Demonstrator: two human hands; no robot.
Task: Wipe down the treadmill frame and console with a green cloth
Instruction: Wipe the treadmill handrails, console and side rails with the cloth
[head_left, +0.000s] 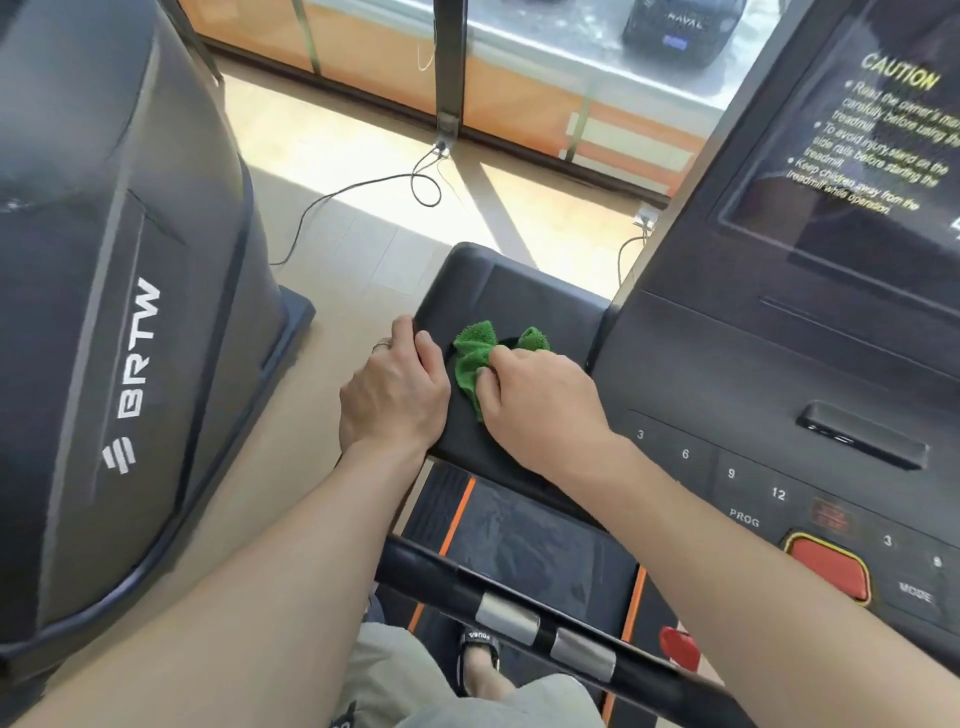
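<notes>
Gripping: right hand (540, 400) has its fingers curled round the green cloth (475, 358), pressing it onto the console's left side tray (498, 291)
Cloth look: bright green, nubby terry weave; crumpled into folds; one lobe sticks up left of the fingers, a second tuft shows beyond the knuckles; a narrow tail hangs toward the wrist
Cloth place: in a round recess of the tray, just left of the console (779, 364); the recess is mostly covered, so its depth is unclear
Left hand: left hand (395, 389) grips the tray's outer left edge, fingers wrapped over the rim and thumb lying on top; a ring (381, 344) on one finger
Console look: dark, matte; screen (878, 171) carries a yellow CAUTION heading and white lines of text; numbered keys, PROG and MODE labels, a red button (826, 569) ringed in yellow
Cut off: the screen and its text run past the right edge; the keypad likewise
Hidden: the cloth's middle lies under the right hand; the right fingertips are buried in the folds
Hard to read: small red display near the keys is blurred
Nearby: handlebar (545, 629) with two silver pads crosses below the forearms; a grey machine (130, 312) marked BRTW stands at left
</notes>
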